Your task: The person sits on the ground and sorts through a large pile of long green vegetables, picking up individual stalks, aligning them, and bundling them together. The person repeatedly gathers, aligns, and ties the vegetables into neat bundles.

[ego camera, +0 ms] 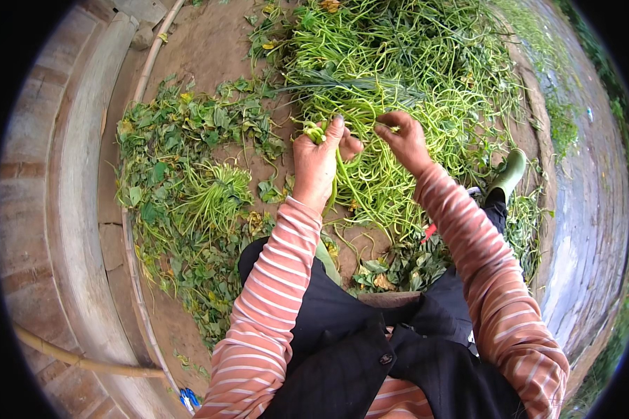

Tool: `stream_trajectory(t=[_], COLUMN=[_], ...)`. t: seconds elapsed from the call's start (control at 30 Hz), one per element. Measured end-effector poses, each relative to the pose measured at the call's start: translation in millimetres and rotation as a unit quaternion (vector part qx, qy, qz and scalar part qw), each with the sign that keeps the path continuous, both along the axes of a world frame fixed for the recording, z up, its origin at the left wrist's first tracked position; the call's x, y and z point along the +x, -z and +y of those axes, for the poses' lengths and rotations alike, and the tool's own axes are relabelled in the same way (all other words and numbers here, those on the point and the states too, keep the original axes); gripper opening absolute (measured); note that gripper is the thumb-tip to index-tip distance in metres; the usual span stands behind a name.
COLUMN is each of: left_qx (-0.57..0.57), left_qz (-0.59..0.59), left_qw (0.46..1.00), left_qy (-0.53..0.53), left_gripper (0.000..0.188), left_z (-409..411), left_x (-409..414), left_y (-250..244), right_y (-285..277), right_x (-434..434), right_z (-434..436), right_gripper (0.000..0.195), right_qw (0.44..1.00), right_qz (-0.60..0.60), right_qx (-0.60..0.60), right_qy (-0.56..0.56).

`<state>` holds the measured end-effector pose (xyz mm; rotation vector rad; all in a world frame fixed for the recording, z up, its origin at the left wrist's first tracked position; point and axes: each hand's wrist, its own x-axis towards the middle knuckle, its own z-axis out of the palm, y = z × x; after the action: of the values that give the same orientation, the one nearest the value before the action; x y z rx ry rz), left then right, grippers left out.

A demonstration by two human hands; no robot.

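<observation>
My left hand (322,157) is closed round a small bunch of green stems (315,132), whose cut ends stick out above the thumb while the rest hangs down past the wrist. To its right, my right hand (403,139) is over the heap, thumb and forefinger pinched close on what looks like a thin stem tip (394,129). Beneath both hands spreads a large tangled pile of long green leafy stems (440,63). A gathered bundle of stems (217,196) lies on leaves at the left.
Stripped leaves (188,125) cover the soil on the left, beside a bamboo pole (149,65) and a concrete ledge (86,157). A red-handled object (429,233) lies near my green boot (509,170). More leaves (398,272) lie between my legs. Wet paving (587,209) runs along the right.
</observation>
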<state>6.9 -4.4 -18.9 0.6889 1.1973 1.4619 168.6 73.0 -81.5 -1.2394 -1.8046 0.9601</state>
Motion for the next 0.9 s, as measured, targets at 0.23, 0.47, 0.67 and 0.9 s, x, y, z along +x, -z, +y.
stream_trajectory(t=[0.23,0.47,0.67,0.9], left_qx=[-0.038,-0.052,-0.045,-0.042], left_qz=[-0.002,-0.001,0.005,-0.014], left_qw=[0.996,0.995,0.994,0.992], left_qy=[0.075,0.085,0.097,0.117], left_gripper=[0.031,0.03,0.031,0.03], left_z=[-2,-2,-2,2], left_x=[0,-3,-4,3], left_y=[3,1,0,3], right_y=[41,76,68,44], right_x=[15,22,26,54], right_z=[52,65,73,100], right_gripper=[0.05,0.027,0.018,0.027], right_qw=[0.88,0.836,0.846,0.88], right_qz=[-0.468,-0.545,-0.526,-0.463], right_qx=[0.075,0.013,-0.002,-0.043], right_qy=[-0.033,-0.06,-0.088,-0.096])
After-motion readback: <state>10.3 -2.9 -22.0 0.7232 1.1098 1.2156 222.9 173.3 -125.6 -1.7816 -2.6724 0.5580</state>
